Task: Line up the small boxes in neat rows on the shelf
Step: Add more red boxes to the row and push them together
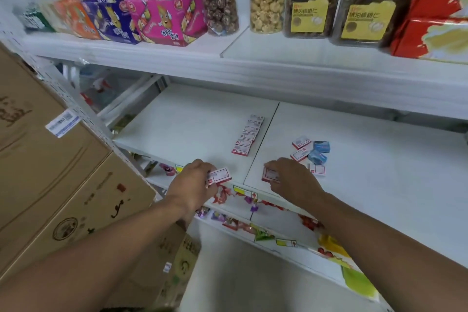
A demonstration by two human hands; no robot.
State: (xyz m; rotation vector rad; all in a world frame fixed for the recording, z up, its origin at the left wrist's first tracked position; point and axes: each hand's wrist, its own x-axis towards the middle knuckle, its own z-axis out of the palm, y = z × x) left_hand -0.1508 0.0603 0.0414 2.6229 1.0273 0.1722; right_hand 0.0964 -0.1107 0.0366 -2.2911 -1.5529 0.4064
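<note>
A stack of brown cartons [50,172] filled the left of the scene, and the white shelf [379,185] ran across the middle below an upper shelf [253,63] of jars and snack bags. On the white shelf, far from the front edge, a row of small boxes [248,135] already lay in line, each touching the next. To the right, well apart from that row, loose red-and-white boxes [301,148] sat mixed with two blue boxes [319,152], unsorted. The left hand [195,180] pinched one small box [219,176] at the shelf's near edge, and the right hand [291,177] curled over another box [269,175] just beside it; that box seemed to rest on the shelf, though the fingers hid much of it. The step in hand looked like gathering boxes to extend the line. The next move would call for carrying each box to the near end of the row and setting it square against the last one.
</note>
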